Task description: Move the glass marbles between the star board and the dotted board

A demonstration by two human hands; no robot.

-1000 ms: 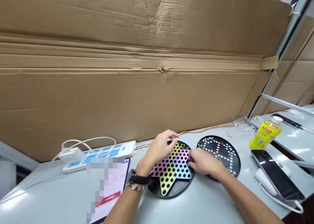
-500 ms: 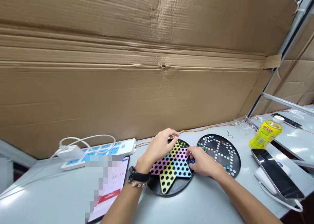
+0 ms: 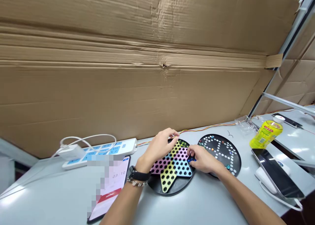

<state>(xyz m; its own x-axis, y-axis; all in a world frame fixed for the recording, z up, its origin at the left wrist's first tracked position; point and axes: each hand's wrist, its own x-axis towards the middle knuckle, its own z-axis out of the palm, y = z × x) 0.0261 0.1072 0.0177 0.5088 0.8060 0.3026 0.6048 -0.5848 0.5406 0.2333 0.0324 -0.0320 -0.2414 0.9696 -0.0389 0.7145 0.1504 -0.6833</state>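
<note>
Blue marbles (image 3: 191,159) sat on my Chinese checkers board (image 3: 180,186), right side, my right hand (image 3: 202,159) narrowly parted around them, probably mid-pick, so a gentle pinch seemed due, left hand (image 3: 161,145) grip, couldn't tell.

Board (image 3: 181,184): round, black, lying flat; raised star in yellow, pink and light blue, pierced by rows of dark holes, one yellow point towards the near edge (far-left part covered). Blue marbles (image 3: 191,159): glossy, deep blue, bunched at the board's right side, between pink and light-blue points; exact count unclear
</note>
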